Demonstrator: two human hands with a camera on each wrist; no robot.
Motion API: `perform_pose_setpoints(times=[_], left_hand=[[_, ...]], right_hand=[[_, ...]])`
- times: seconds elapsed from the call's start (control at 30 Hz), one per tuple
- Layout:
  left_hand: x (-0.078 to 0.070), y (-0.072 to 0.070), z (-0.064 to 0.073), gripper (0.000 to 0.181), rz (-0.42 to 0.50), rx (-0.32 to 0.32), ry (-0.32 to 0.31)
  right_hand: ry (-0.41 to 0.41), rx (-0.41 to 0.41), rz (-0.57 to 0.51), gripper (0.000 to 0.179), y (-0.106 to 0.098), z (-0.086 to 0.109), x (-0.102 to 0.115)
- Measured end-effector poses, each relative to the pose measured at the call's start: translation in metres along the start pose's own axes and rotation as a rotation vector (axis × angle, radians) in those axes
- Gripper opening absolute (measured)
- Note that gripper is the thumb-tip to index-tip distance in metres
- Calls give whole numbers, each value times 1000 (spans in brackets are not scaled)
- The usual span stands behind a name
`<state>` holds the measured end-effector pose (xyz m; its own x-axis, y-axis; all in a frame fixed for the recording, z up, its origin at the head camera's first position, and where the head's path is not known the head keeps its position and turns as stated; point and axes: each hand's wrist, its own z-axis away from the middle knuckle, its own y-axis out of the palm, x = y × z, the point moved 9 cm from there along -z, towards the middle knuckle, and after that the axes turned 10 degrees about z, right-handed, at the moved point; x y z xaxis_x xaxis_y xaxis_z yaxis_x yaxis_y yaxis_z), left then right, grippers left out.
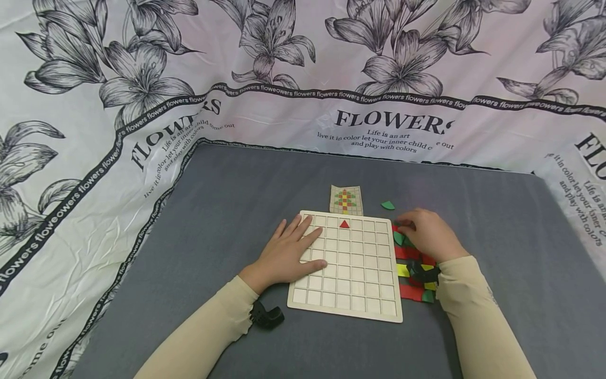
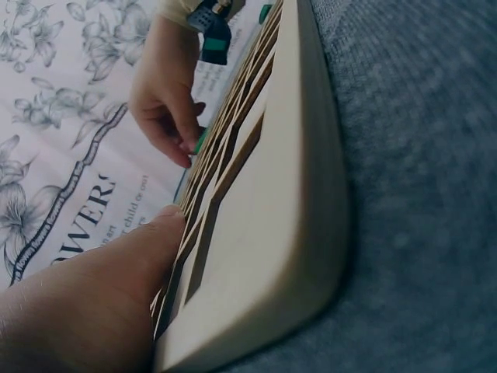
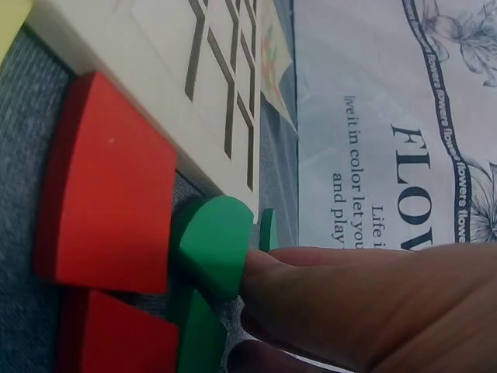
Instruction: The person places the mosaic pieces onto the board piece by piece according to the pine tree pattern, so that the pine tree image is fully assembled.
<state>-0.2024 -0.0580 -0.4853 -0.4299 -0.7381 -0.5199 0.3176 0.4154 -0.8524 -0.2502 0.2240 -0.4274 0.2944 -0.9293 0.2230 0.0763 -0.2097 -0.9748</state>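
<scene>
A wooden grid board [image 1: 350, 284] lies on the grey cloth, with one red triangle [image 1: 344, 225] in a square of its top row. My left hand [image 1: 286, 258] rests on the board's left side, fingers spread and thumb out over the squares. At the upper right edge of the board, my right hand [image 1: 428, 234] pinches a green curved-edge piece [image 3: 217, 245] between thumb and fingers. Beside and beneath that hand are red blocks [image 3: 112, 186] and another green piece [image 3: 199, 334]. The right hand partly hides these pieces in the head view.
A small pattern card [image 1: 346, 200] showing a coloured tree lies beyond the board's top edge. Right of the card is a loose green piece [image 1: 387, 205]. Yellow pieces [image 1: 403, 270] lie among the red ones along the board's right side. Flower-printed fabric [image 1: 284, 116] borders the table.
</scene>
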Motion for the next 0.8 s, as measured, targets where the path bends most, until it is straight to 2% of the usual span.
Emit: perform_pose_setpoints(times=[0.47, 0.8], left_hand=[[-1, -1, 0, 86, -7, 10, -6], [0, 0, 0, 86, -6, 12, -10]], right_hand=[[-16, 92, 28, 27, 3, -3, 6], [4, 86, 7, 21, 4, -1, 4]])
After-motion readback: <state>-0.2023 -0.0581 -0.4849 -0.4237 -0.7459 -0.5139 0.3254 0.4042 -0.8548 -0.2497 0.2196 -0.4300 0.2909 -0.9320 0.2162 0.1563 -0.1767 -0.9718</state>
